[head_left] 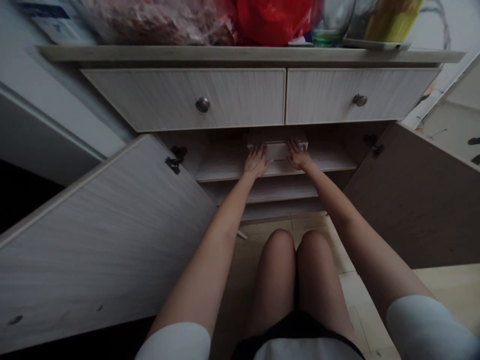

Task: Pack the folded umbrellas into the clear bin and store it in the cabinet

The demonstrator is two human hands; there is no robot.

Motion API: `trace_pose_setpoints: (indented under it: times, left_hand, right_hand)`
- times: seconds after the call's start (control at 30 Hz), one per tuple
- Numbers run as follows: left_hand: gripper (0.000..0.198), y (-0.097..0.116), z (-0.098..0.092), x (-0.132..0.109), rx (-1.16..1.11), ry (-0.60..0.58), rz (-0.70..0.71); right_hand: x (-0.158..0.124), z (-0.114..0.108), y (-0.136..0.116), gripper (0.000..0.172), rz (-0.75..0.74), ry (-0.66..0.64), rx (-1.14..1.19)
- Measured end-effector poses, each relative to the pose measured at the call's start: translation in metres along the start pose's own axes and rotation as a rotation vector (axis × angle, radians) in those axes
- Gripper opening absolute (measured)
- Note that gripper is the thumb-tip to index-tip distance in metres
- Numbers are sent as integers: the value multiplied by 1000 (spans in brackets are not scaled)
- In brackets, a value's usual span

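Note:
A pale, shallow box (278,151) lies on the upper shelf (221,162) inside an open cabinet. My left hand (256,161) rests against the box's front left end, fingers stretched out and thumb apart. At the front right end, my right hand (298,154) touches the same box with its fingers extended and spread. Neither hand is wrapped round it. The back of the box is in the shadow of the cabinet, and its contents are hidden.
The left door (112,240) and right door (420,200) stand swung outward beside my arms. Two closed drawers with a left knob (203,104) and right knob (360,100) sit above. A red bag (273,20) and a glass (330,30) stand on the cabinet top.

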State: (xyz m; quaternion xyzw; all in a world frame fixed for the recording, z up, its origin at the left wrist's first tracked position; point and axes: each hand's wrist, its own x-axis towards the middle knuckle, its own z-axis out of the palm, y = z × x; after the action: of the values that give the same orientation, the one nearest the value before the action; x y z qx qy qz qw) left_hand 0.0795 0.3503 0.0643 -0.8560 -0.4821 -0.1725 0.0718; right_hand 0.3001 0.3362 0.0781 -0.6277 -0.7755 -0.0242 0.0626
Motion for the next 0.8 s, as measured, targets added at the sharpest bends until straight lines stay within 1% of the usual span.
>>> trace_pose_setpoints:
  times: [0.17, 0.43, 0.57, 0.67, 0.8]
  left_hand:
    - [73, -6, 2, 13, 4, -37, -10]
    - [73, -22, 10, 30, -43, -49, 7]
    - [73, -26, 13, 34, -67, -48, 19]
    - [73, -27, 15, 34, -72, -40, 27]
    - [73, -25, 11, 37, -75, -65, 7]
  right_hand:
    - [17, -3, 2, 73, 29, -41, 1]
    - [38, 1, 7, 73, 28, -38, 17]
    - [47, 6, 11, 73, 40, -37, 27]
    - [53, 13, 17, 74, 16, -10, 50]
    - [59, 15, 22, 75, -10, 15, 120]
